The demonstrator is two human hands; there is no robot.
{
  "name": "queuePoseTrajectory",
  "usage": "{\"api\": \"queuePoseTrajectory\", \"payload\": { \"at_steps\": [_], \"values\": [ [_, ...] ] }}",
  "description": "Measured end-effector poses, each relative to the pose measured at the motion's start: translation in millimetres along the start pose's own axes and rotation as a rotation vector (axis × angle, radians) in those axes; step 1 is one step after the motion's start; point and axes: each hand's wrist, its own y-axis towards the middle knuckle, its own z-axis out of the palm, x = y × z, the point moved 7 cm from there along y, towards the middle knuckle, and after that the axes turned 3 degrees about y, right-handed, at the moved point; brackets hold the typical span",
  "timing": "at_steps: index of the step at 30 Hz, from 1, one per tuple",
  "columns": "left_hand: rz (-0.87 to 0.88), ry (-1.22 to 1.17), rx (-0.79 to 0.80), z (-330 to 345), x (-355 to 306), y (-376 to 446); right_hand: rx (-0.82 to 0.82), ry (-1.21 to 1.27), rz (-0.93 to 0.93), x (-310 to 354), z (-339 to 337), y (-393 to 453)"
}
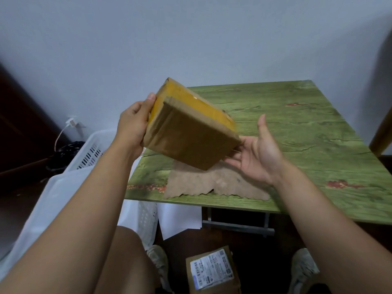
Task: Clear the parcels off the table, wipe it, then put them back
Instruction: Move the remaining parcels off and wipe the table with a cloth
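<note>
a cardboard parcel (pixel 191 132), boxy and wrapped in glossy brown and yellow packing tape, is held tilted in the air above the near left part of the desk (pixel 307 132). the left hand (pixel 132 126) forms the grip on its left end: the thumb lies curled over the yellow-taped edge and the palm presses against the side, so the fingers close round the box. the right hand (pixel 257 149) is spread, palm turned up and fingers straight, with the fingertips touching the parcel's lower right corner from beneath; the thumb points up, apart from the box.

the desk has a smooth green top printed with a wood-grain pattern and a few reddish patches, on a grey metal frame. a flat brown cloth (pixel 216 183), matte and rough, with a wavy scalloped hem, lies at the near edge towards the left corner, directly under the held parcel and not touching it.

a white plastic crate (pixel 89 153) with slotted walls stands on the floor off the left edge of the desk; what it holds cannot be made out. a sheet of white paper (pixel 180 219) hangs just below the near left corner. on the dark floor between the person's two pale shoes lies a second parcel (pixel 212 270), brown cardboard with a white printed shipping label facing up. a white cable (pixel 61 132) runs down the pale wall behind the crate.
</note>
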Motion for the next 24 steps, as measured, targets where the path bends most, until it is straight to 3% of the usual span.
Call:
{"api": "queuePoseTrajectory", "payload": {
  "at_steps": [4,13,19,24],
  "values": [
    [-0.024,0.043,-0.017,-9,20,-4,0.0,-0.116,0.096,-14,0,5],
    [-0.021,-0.027,-0.009,-11,28,1,0.055,-0.12,0.072,-12,6,5],
    [-0.076,-0.283,-0.042,-22,42,8,0.192,-0.061,0.026,-4,23,1],
    [-0.105,-0.33,-0.099,-40,53,10,0.146,-0.228,-0.029,-7,32,4]
  ]
}}
